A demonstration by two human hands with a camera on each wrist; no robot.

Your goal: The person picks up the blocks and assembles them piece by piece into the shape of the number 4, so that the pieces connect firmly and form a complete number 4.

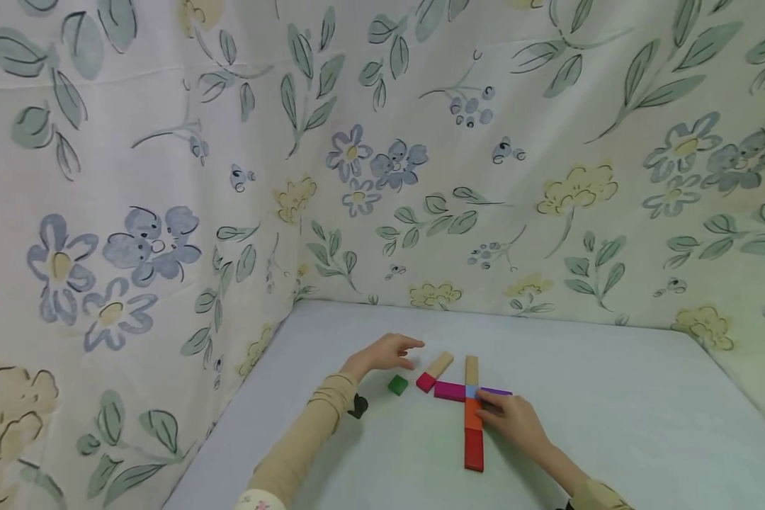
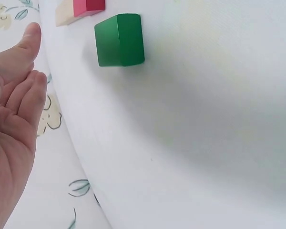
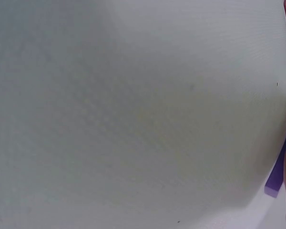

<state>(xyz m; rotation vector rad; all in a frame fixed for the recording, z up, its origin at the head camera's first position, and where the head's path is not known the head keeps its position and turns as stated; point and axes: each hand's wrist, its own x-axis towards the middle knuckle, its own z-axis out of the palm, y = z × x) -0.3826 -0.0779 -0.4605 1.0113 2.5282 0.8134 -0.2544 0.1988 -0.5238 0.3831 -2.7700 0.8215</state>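
On the white table, wooden blocks form a cross. A natural-wood block (image 1: pixel 472 370) is at its far end, a light blue block (image 1: pixel 471 391) at the crossing, and an orange block (image 1: pixel 474 414) and a red block (image 1: pixel 474 450) run nearer. A magenta block (image 1: pixel 450 391) makes the left arm, a purple block (image 1: pixel 497 391) the right. My right hand (image 1: pixel 515 421) reaches in from the right, fingertips at the light blue and orange blocks; in the right wrist view a finger overlaps the purple block (image 3: pixel 275 177). With nothing in it, my left hand (image 1: pixel 387 353) hovers beyond a green block (image 1: pixel 398 384).
Left of the cross lie a crimson block (image 1: pixel 426 382) and another natural-wood block (image 1: pixel 442 364), end to end and slanted. Floral curtains (image 1: pixel 446 234) rise behind the table and along its left side. A small black object (image 1: pixel 358 406) shows at the left wrist.
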